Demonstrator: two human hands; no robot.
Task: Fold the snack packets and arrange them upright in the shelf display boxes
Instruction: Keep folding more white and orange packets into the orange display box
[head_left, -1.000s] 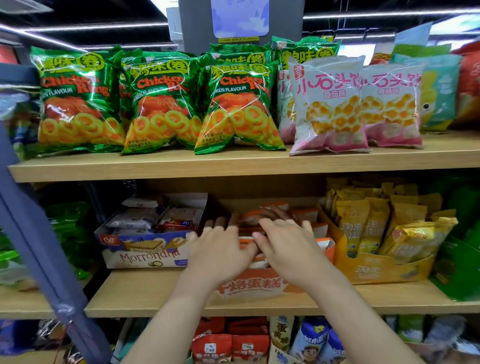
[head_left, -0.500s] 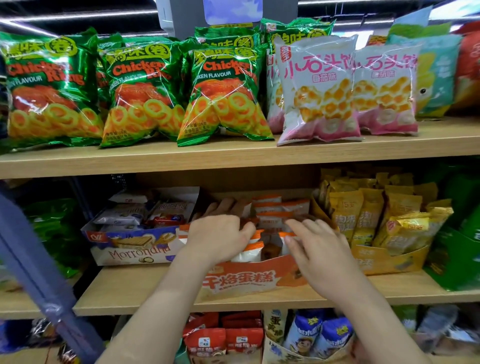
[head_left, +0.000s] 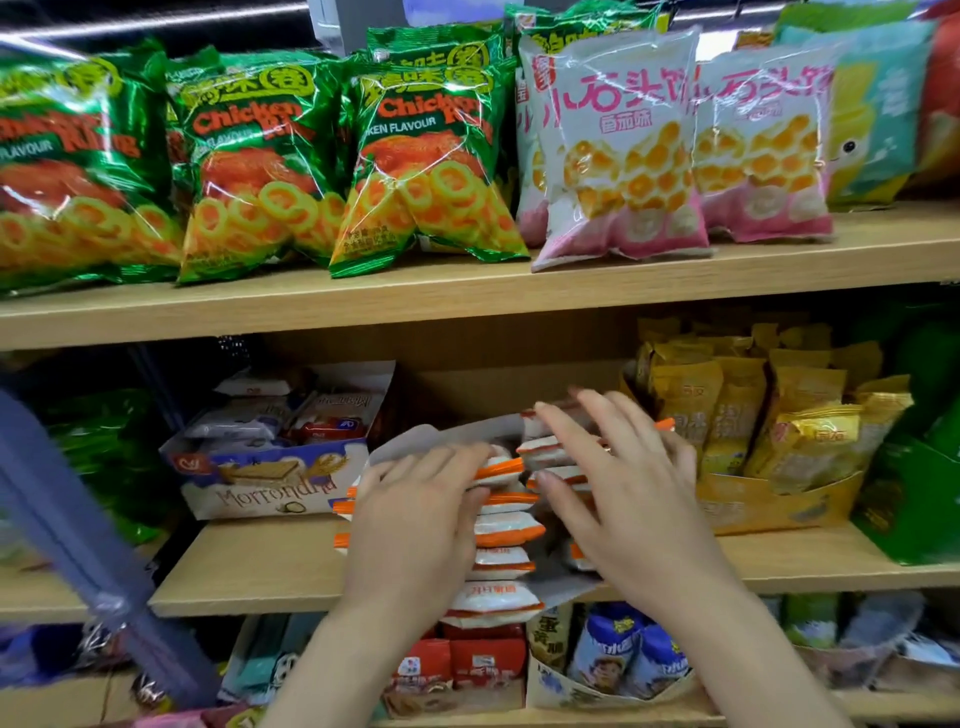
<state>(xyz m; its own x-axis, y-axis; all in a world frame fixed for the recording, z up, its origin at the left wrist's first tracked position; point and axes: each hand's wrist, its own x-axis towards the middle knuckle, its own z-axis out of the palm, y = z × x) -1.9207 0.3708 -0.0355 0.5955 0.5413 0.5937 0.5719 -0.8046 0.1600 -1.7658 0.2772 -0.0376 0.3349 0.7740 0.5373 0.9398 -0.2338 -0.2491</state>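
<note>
- Left hand (head_left: 415, 525) lies flat on the left side of the packets (head_left: 506, 530), fingers straight and close together, pressing rather than pinching
- Right hand (head_left: 623, 499) is spread wide and motion-blurred, palm down over the right side of the same row; I see nothing gripped in it
- Packets sit in the box (head_left: 441, 441) on the middle shelf (head_left: 249, 566), between the wafer box (head_left: 260, 488) and the yellow box (head_left: 769, 504)
- Done, by my reading: most of the centre row stands on edge, one packet behind another
- Left to do: the front packet (head_left: 488, 605) leans out past the shelf edge; those under my hands are hidden, so I can't vouch for them
- Folds are too small to judge
</note>
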